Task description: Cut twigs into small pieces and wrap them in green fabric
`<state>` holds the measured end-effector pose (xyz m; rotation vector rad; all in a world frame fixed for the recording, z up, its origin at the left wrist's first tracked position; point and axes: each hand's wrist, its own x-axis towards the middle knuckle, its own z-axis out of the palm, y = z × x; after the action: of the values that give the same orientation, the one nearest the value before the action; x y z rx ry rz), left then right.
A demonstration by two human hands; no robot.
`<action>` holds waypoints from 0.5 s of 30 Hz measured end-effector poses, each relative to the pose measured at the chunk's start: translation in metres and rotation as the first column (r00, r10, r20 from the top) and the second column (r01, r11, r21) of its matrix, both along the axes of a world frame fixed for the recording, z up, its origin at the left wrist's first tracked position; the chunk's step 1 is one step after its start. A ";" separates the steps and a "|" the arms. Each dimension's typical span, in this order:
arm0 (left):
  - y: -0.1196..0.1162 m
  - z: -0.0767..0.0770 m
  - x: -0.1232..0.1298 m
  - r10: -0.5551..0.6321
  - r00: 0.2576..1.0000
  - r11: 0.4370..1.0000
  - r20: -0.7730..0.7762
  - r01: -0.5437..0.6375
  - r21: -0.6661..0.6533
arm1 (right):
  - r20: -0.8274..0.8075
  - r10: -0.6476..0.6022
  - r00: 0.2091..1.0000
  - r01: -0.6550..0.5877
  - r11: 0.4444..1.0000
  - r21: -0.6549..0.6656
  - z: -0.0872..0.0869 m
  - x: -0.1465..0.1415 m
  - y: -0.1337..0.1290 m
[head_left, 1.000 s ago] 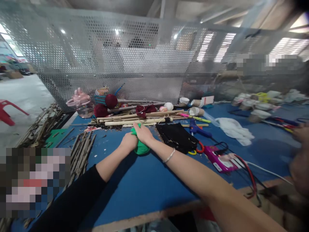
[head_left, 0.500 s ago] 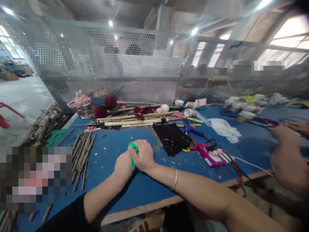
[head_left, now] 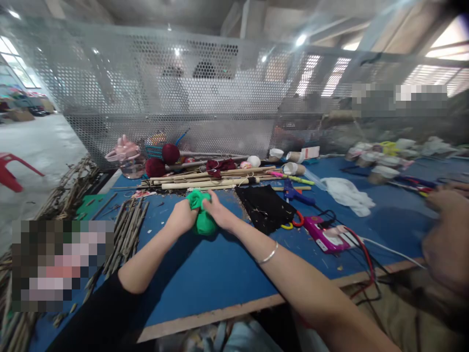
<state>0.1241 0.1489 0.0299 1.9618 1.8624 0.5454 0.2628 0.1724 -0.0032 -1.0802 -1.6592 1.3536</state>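
Observation:
A soft, crumpled green cloth [head_left: 205, 222] is gripped between my two hands just above the blue table. Its top is gathered into folds and a rounded bulge hangs below; whether anything is inside cannot be seen. My left hand [head_left: 183, 216] closes on its left side. On the right side, my right hand [head_left: 220, 211] has its fingers wrapped round the gathered part. A silver bangle [head_left: 270, 254] circles my right forearm. Behind the hands lie pale wooden sticks [head_left: 205, 184]. To the right is a piece of black fabric [head_left: 266, 210].
Thin twigs [head_left: 124, 230] lie at left. A blue glue gun [head_left: 298, 195], red-handled scissors [head_left: 299, 219] and a magenta box [head_left: 326, 234] with cables are at right. Dark red yarn balls [head_left: 156, 167] and paper cups [head_left: 293, 168] stand at the back. Another person's hand [head_left: 445, 210] is far right.
My hands were clasped tightly over the green cloth; now they have moved slightly farther away and apart, and much more of the cloth shows, opened out and bulging.

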 end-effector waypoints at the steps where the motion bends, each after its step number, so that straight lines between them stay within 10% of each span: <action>1: -0.005 0.002 -0.004 0.026 1.000 1.000 -0.016 -0.025 0.008 | 0.033 0.058 0.998 -0.059 0.998 0.025 -0.001 0.000 -0.009; 10: -0.024 -0.013 -0.010 -0.017 0.967 0.993 0.255 -0.013 0.116 | 0.175 0.278 0.945 -0.302 0.945 0.127 0.013 0.009 -0.028; 15: -0.033 0.006 0.003 -0.029 0.998 0.979 0.061 0.017 0.202 | 0.572 0.268 0.775 -0.424 0.892 0.157 0.042 -0.004 -0.028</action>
<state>0.1271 0.1154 0.0363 2.0632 1.8047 0.8077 0.2590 0.1449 0.0383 -1.0740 -2.4942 1.0231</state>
